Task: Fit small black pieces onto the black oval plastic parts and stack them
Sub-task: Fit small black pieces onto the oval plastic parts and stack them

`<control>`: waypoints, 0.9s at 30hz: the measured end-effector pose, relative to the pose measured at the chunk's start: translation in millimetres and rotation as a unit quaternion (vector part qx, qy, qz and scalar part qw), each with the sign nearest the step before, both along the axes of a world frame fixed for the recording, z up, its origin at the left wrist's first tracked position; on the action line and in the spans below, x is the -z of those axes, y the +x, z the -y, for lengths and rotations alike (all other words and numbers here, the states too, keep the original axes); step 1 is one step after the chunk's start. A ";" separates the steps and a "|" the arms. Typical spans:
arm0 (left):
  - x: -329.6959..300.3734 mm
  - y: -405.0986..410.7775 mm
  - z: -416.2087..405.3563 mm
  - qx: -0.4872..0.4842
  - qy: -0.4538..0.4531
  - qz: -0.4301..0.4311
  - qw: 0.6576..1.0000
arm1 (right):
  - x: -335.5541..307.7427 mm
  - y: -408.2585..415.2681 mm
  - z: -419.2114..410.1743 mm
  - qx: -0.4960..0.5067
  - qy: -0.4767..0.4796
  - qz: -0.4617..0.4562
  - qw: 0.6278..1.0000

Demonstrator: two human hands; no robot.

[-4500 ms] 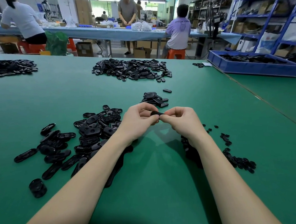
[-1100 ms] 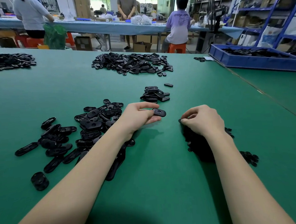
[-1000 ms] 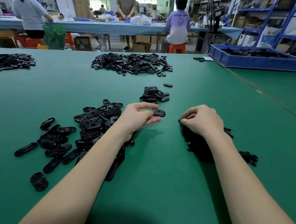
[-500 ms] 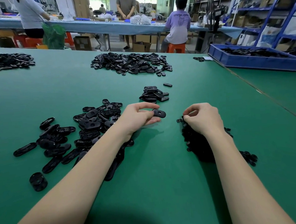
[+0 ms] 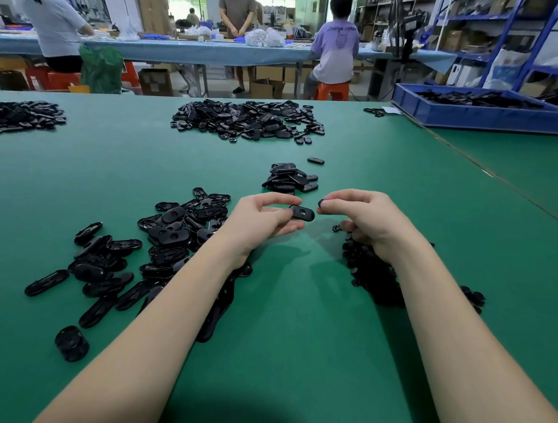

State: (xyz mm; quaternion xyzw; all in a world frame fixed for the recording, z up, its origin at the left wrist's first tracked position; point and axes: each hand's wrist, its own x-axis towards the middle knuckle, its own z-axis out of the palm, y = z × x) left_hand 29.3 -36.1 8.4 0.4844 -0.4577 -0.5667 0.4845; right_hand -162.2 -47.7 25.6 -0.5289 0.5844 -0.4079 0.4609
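L hand [image 5: 258,222] holds oval part [image 5: 302,212]; R hand [image 5: 367,218] pinches piece [image 5: 321,203].

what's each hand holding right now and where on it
Left hand pinches a black oval part by its left end. Right hand pinches a small black piece at its fingertips.

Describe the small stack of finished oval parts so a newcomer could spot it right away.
On the green table, look just beyond the two hands, left hand and right hand. The small stack of oval parts sits there, nearer than the wide far heap. Unlike the loose scatter on the left, it is compact and piled up.
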 end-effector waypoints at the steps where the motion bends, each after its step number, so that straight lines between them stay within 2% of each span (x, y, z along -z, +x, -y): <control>1: -0.5 0.0 -0.4 0.005 0.001 -0.006 1.000 | -0.6 0.8 -0.2 -0.009 0.007 0.016 1.000; 12: -0.6 1.1 0.4 0.031 0.004 -0.047 0.998 | 0.9 0.3 0.4 -0.038 0.005 0.041 0.998; 27: -2.9 0.4 -1.6 0.029 0.006 -0.058 0.998 | 1.2 3.5 -0.8 -0.035 0.013 -0.022 0.999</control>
